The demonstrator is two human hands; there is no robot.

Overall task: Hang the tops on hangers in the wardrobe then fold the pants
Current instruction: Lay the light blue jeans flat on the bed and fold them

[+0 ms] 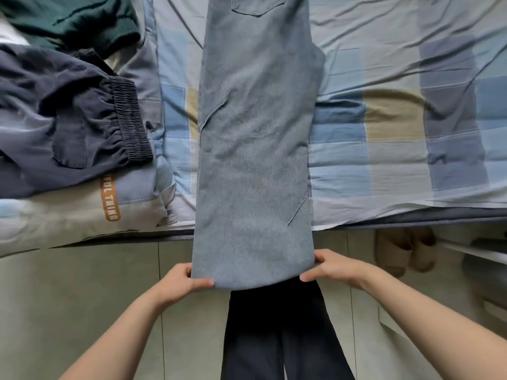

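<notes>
Down at six o'clock, nearest me, my own dark trouser legs (pixel 282 333) stand on the pale tiled floor (pixel 82 297), partly covered by the hem end of the grey-blue jeans (pixel 255 149). At about seven o'clock my left hand (pixel 181 282) pinches the jeans' left hem corner, thumb on top of the cloth and fingers curled beneath. At about five o'clock my right hand (pixel 338 267) pinches the right corner the same way, thumb lying along the edge. Both grips are closed on the denim, with the hem stretched flat between them and hanging past the edge of the bed (pixel 411 219).

Further out, the jeans run straight toward twelve o'clock as one long strip, legs laid one over the other, a back pocket (pixel 258 5) showing at the far end. They lie on a checked sheet (pixel 397 119) of blue, grey and olive squares, which wrinkles away toward two o'clock.

At four o'clock, on the floor under the bed's edge, a pair of tan slippers (pixel 403 250) sits blurred.

At nine o'clock a pair of dark navy pants (pixel 55 113) with a gathered elastic waistband lies crumpled just beside the jeans, not touching them. It rests on a pale cloth with an orange printed label (pixel 109 196). At eleven o'clock, furthest off, a dark green knit top (pixel 71 20) is heaped above the navy pants.
</notes>
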